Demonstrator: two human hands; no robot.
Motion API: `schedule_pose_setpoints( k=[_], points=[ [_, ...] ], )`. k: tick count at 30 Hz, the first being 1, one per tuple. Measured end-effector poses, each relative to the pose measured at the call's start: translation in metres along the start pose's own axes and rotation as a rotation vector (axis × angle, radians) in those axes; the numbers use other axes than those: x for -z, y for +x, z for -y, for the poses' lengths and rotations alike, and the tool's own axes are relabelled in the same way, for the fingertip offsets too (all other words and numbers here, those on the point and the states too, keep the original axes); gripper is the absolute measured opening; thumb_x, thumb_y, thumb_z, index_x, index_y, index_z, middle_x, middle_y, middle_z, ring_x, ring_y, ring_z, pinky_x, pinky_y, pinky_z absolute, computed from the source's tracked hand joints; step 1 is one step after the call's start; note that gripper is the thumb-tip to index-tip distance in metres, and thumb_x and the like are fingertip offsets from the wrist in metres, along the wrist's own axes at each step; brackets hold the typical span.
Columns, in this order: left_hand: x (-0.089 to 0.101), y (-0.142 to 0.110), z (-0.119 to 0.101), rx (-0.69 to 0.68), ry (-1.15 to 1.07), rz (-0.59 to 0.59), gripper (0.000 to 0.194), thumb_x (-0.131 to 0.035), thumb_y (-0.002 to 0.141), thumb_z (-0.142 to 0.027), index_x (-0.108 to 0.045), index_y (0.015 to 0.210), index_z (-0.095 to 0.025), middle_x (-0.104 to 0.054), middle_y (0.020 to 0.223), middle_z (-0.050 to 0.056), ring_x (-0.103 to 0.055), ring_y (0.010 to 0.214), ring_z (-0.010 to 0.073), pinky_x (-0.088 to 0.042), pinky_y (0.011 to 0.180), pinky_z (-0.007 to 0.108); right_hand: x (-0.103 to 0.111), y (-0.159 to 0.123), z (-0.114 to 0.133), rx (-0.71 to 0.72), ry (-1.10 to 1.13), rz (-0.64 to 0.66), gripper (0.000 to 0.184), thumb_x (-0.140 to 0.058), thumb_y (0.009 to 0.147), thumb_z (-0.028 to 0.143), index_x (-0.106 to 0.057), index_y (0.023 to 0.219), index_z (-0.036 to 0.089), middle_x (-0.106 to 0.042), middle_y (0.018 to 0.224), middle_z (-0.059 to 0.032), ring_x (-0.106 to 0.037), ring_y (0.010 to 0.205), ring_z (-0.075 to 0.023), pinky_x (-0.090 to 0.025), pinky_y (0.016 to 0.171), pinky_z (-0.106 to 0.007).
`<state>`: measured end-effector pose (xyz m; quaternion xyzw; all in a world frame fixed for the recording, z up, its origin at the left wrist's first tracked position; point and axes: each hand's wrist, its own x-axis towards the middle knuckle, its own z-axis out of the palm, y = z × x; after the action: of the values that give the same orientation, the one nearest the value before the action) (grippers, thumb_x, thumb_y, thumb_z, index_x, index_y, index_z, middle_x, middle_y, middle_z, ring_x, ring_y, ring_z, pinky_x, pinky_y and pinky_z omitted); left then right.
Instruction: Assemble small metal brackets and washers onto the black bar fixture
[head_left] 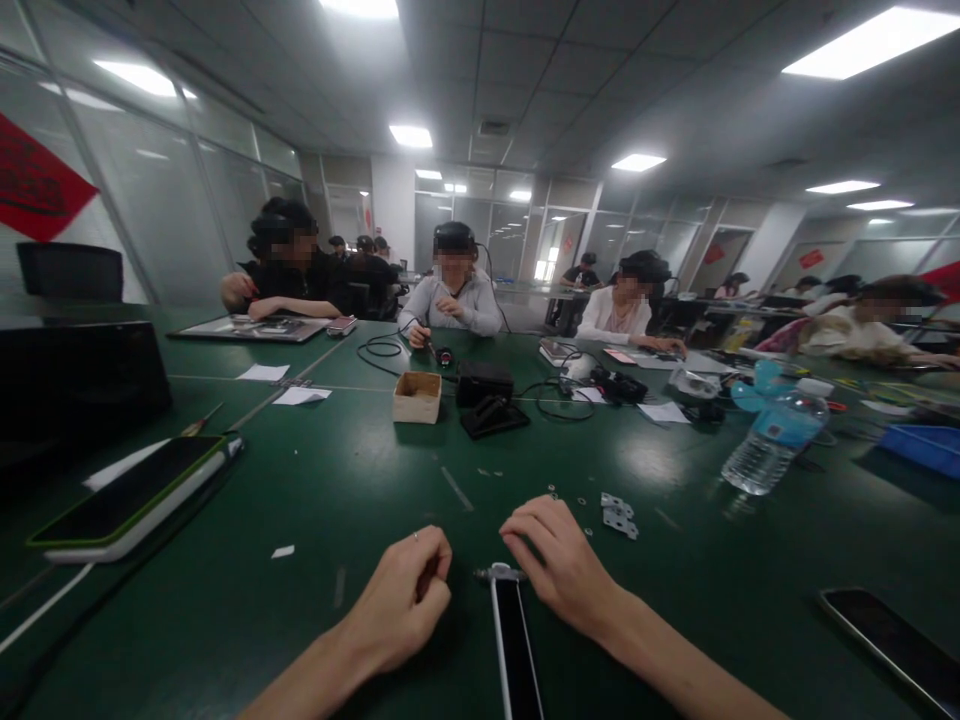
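A long, narrow, flat bar with a dark face and white edges (516,650) lies on the green table, running toward me. At its far end is a small metal fitting (501,573) with a short rod sticking out to the left. My left hand (401,600) is just left of the bar, fingers curled; whatever they may hold is hidden. To the right, my right hand (559,560) hovers by the fitting, fingers bent forward and slightly apart, with nothing visible in them. Grey metal plates with holes (619,516) lie beyond my right hand, beside several small rings (582,502).
A small open cardboard box (417,398) and a black stand (493,415) are ahead. Phones lie at left (142,490) and right (892,640). A water bottle (776,440) stands at right. Several people sit across the table (360,470), cables among their things.
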<state>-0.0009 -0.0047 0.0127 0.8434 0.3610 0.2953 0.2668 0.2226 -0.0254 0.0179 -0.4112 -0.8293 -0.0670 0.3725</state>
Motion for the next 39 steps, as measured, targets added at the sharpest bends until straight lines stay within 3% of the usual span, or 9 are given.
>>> schedule_pose_setpoints(
  k=[5, 12, 23, 29, 35, 39],
  points=[
    [-0.003, -0.004, -0.004, -0.052, -0.079, 0.040, 0.013, -0.043, 0.071, -0.011, -0.036, 0.071, -0.021, -0.039, 0.063, -0.006, -0.038, 0.054, 0.0110, -0.030, 0.050, 0.022, -0.001, -0.006, 0.014, 0.044, 0.096, -0.036, 0.013, -0.046, 0.092, 0.017, -0.059, 0.089, 0.017, -0.062, 0.080, -0.0049, -0.054, 0.076, -0.0164, -0.042, 0.069, -0.031],
    [-0.005, -0.006, -0.010, -0.143, -0.112, 0.071, 0.008, -0.050, 0.087, -0.023, -0.050, 0.080, -0.018, -0.049, 0.071, -0.002, -0.046, 0.058, 0.0103, -0.038, 0.054, 0.020, 0.000, -0.009, 0.021, 0.111, 0.204, -0.134, 0.009, -0.051, 0.090, 0.013, -0.059, 0.092, 0.017, -0.062, 0.078, -0.0045, -0.055, 0.073, -0.0155, -0.044, 0.067, -0.030],
    [-0.006, -0.005, -0.007, -0.268, -0.079, 0.063, 0.008, -0.049, 0.092, -0.021, -0.057, 0.092, -0.018, -0.060, 0.080, 0.001, -0.055, 0.067, 0.0123, -0.043, 0.061, 0.022, -0.004, -0.014, 0.022, 0.194, 0.294, -0.144, 0.014, -0.053, 0.088, 0.009, -0.058, 0.099, 0.015, -0.067, 0.084, -0.0074, -0.059, 0.078, -0.0162, -0.048, 0.069, -0.031],
    [-0.007, -0.004, -0.011, -0.300, -0.061, 0.054, 0.011, -0.047, 0.092, -0.020, -0.057, 0.089, -0.018, -0.061, 0.078, 0.001, -0.056, 0.066, 0.0114, -0.043, 0.061, 0.021, -0.004, -0.013, 0.025, 0.226, 0.299, -0.124, 0.013, -0.053, 0.088, 0.011, -0.057, 0.100, 0.015, -0.068, 0.085, -0.0065, -0.060, 0.076, -0.0149, -0.047, 0.067, -0.030],
    [-0.005, 0.001, -0.012, -0.093, 0.093, -0.008, 0.014, -0.045, 0.087, -0.022, -0.057, 0.082, -0.018, -0.055, 0.068, -0.002, -0.050, 0.057, 0.0112, -0.040, 0.055, 0.022, 0.009, -0.010, 0.007, 0.191, 0.158, -0.104, 0.008, -0.052, 0.088, 0.015, -0.059, 0.093, 0.015, -0.067, 0.077, -0.0052, -0.057, 0.070, -0.0146, -0.043, 0.064, -0.029],
    [-0.001, 0.006, -0.009, -0.003, 0.131, 0.052, 0.016, -0.045, 0.085, -0.024, -0.057, 0.078, -0.018, -0.055, 0.068, -0.001, -0.051, 0.059, 0.0126, -0.039, 0.056, 0.023, 0.018, -0.018, -0.018, 0.141, 0.064, 0.057, 0.014, -0.048, 0.086, 0.018, -0.062, 0.084, 0.015, -0.062, 0.067, -0.0032, -0.051, 0.062, -0.0139, -0.036, 0.059, -0.029]
  ],
)
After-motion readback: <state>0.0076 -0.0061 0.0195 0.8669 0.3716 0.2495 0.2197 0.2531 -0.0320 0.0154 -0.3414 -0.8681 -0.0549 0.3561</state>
